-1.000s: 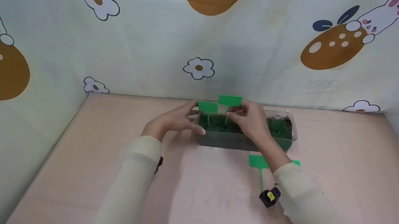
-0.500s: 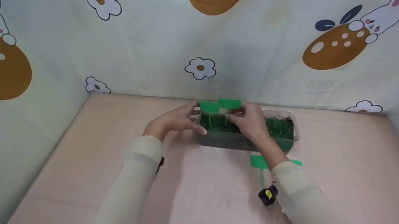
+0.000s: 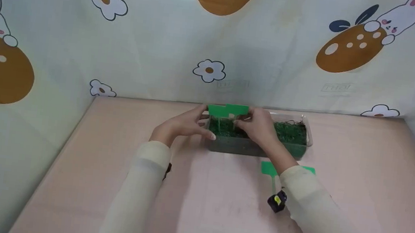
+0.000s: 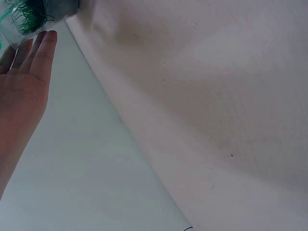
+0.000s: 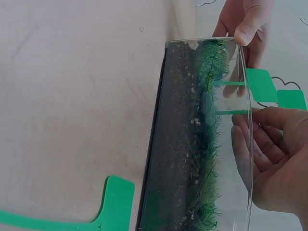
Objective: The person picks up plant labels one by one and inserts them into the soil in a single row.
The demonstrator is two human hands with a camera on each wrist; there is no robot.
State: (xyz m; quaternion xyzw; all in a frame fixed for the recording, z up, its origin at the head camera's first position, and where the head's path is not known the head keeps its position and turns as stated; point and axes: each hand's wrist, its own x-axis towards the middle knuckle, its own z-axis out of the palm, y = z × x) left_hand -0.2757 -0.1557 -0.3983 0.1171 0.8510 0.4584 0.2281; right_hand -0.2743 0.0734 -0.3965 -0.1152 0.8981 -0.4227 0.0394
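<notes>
A clear box (image 3: 243, 146) of soil and green grass (image 3: 290, 131) stands near the back of the table. Its left end lies between the thumb and fingers of my left hand (image 3: 187, 123); the right wrist view shows that thumb (image 5: 247, 32) on the rim. One green T-shaped marker (image 3: 217, 111) is upright in the grass at the left. Beside it, my right hand (image 3: 261, 127) pinches the stem of a second green marker (image 3: 237, 110), whose lower end is among the grass. In the right wrist view both stems show through the clear wall (image 5: 231, 159).
On the pink table (image 3: 219, 213), in front of the box, lies another green marker (image 3: 269, 169), with part of one more (image 3: 308, 170) showing past my right forearm. A patterned cloth wall (image 3: 151, 62) rises behind the box.
The marker in my right hand has sunk lower into the grass, its head now about level with the left marker's. My right hand has lowered slightly; my left hand stays at the box's end.
</notes>
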